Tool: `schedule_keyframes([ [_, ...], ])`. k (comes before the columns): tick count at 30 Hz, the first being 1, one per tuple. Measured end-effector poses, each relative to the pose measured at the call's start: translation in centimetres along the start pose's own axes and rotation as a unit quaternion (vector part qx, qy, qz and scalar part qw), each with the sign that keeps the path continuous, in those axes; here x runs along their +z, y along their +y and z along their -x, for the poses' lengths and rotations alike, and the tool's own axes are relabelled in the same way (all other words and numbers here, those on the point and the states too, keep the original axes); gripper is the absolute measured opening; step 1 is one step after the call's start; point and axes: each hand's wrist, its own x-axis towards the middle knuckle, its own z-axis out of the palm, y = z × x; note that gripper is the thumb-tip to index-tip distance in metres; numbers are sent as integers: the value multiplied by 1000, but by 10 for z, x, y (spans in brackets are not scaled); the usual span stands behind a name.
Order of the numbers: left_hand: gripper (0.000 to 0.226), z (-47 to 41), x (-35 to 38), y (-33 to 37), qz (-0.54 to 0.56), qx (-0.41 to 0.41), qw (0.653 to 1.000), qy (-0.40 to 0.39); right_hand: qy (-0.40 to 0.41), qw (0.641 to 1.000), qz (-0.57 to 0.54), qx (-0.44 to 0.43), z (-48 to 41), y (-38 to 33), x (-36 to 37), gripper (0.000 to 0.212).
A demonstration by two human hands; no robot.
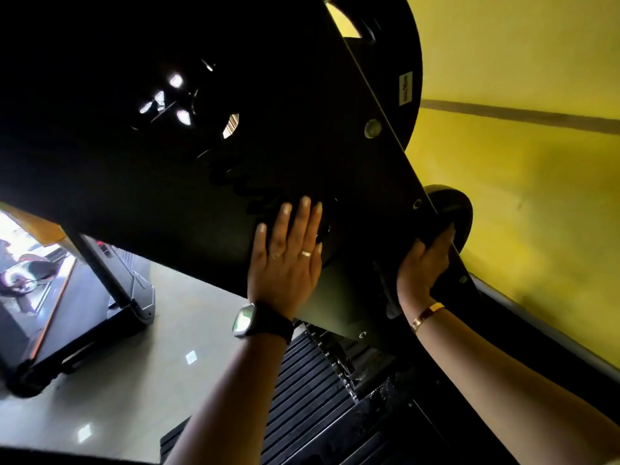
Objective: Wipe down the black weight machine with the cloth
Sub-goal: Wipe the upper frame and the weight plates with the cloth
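Black weight machine (201, 162) fills the upper left, against a yellow wall (536, 169). Left hand (285, 263) lies flat on its panel, fingers straight. Right hand (422, 263) curls round its right edge.

My left hand (285, 256) lies flat, fingers straight and close together, the palm pressing forward. My right hand (423, 263) is beside it, fingers curled tight round a dark wad (436, 229) (the cloth, it seems). Both forearms are bare and stretched upward.
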Motion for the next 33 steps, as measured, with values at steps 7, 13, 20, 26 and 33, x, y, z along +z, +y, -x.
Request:
schedule_keyframes([
  [7,61,15,13,18,-8,2,1000,5,-65,955,82,-279,13,-31,8,70],
  [13,62,16,15,19,-5,9,1000,23,27,997,4,-79,-14,14,1,65],
  [20,62,16,15,20,-5,5,1000,22,54,995,-50,74,-9,-13,8,59],
  [26,62,16,14,21,-2,4,1000,26,-2,981,22,-193,14,-60,18,69],
  [33,62,16,15,21,-17,4,999,28,18,991,12,-130,-14,-30,12,69],
])
